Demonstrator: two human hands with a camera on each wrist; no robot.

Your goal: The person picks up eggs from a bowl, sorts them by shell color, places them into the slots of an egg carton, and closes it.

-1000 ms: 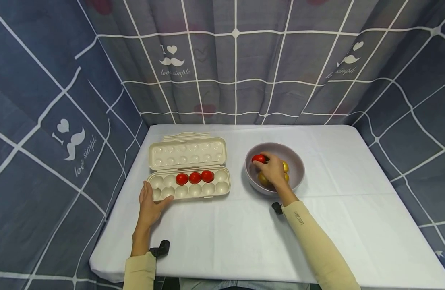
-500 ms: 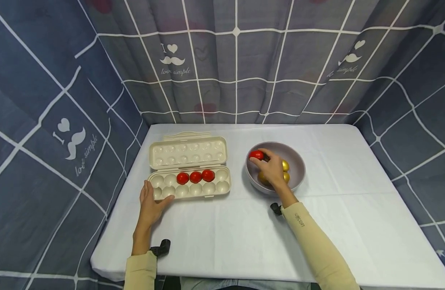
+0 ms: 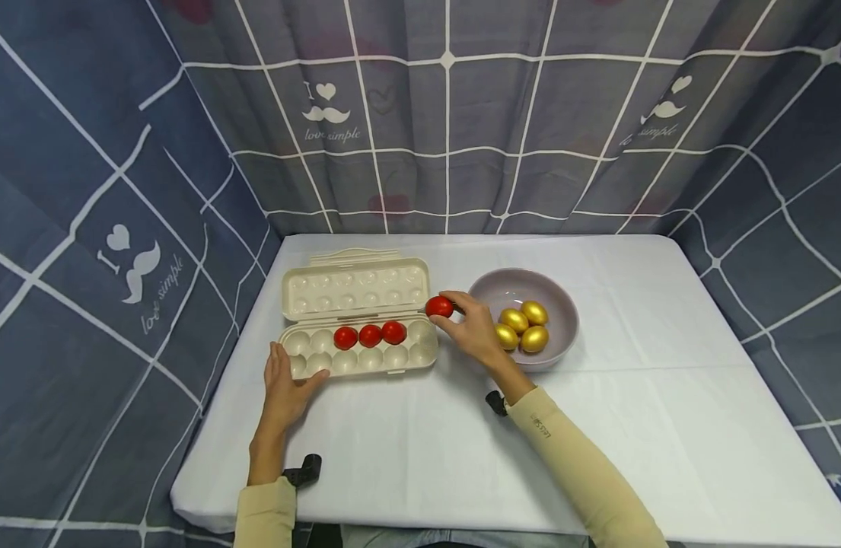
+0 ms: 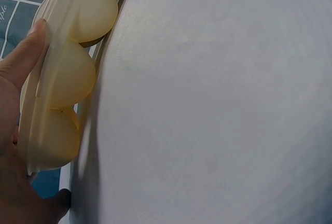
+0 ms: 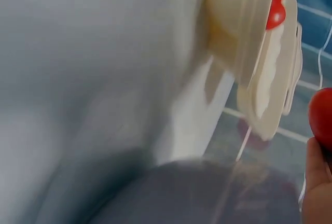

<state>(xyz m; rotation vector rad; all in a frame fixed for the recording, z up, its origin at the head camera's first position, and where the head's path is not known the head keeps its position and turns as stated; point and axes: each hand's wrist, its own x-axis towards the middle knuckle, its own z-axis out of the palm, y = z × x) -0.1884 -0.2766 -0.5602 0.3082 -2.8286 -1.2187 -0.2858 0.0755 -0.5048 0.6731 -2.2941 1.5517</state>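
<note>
Right hand pinching a red egg beside an open egg carton
Thumb and fingers are holding it between the carton and a mauve bowl, where four golden eggs are lying. The left hand is resting at the carton's near-left corner, fingers outstretched. Three red eggs are sitting in the carton's far row.

A pale yellow left sleeve and a matching right sleeve are worn, the latter marked with small dark lettering. A black device is strapped near each wrist. Pale grey-blue fabric is glimpsed at the lap.
</note>
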